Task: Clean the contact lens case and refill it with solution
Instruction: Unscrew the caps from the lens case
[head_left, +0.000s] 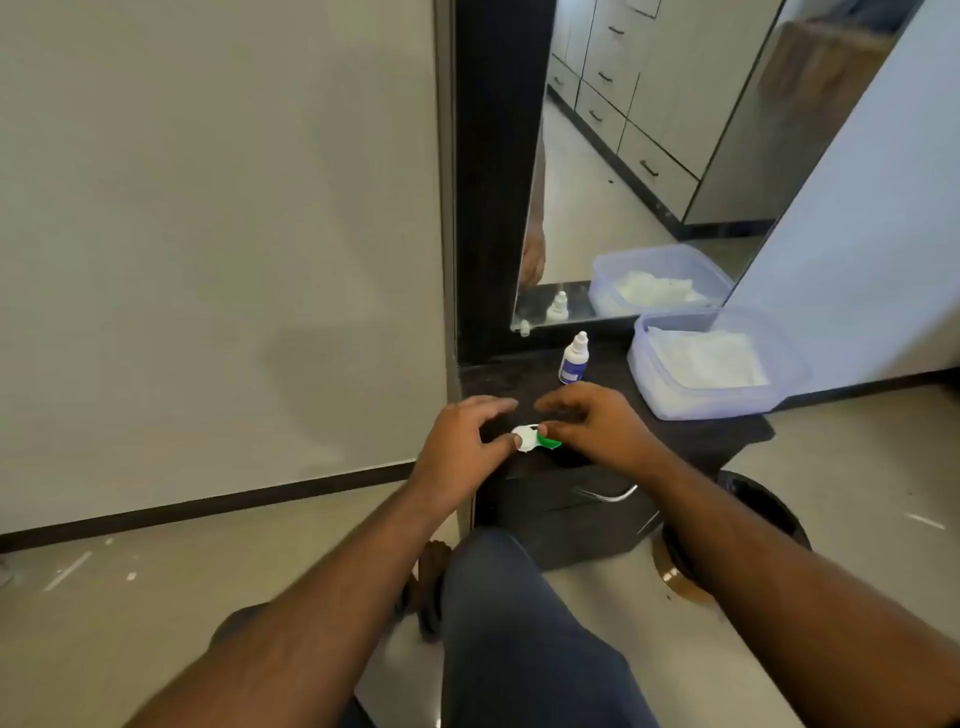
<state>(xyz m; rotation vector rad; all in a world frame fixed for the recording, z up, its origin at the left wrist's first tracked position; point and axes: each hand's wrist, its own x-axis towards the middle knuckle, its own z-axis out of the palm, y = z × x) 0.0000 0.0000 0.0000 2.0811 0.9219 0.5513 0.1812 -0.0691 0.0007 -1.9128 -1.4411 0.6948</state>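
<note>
Resting on the dark counter (649, 441) between both hands, the contact lens case (532, 438) shows a white cap toward the left hand (462, 444) and a green cap (549, 443) toward the right hand (602, 423). The left hand pinches the white side with thumb and curled fingers, its other fingers spread above; the right hand closes fingertip and thumb on the case at the green side. Whether either cap is loosened cannot be told. No solution or wiping is visible at the case, so the task appears to be at its opening stage, with uncapping, cleaning and refilling still to come. Just beyond the right hand stands the solution bottle (573, 359), capped and upright, carrying a blue label whose writing is too small to read. Farther right of that hand sits a clear plastic tub (675, 400) holding white tissues (706, 358). Behind the bottle, a mirror (649, 182) reflects bottle and tub.
</note>
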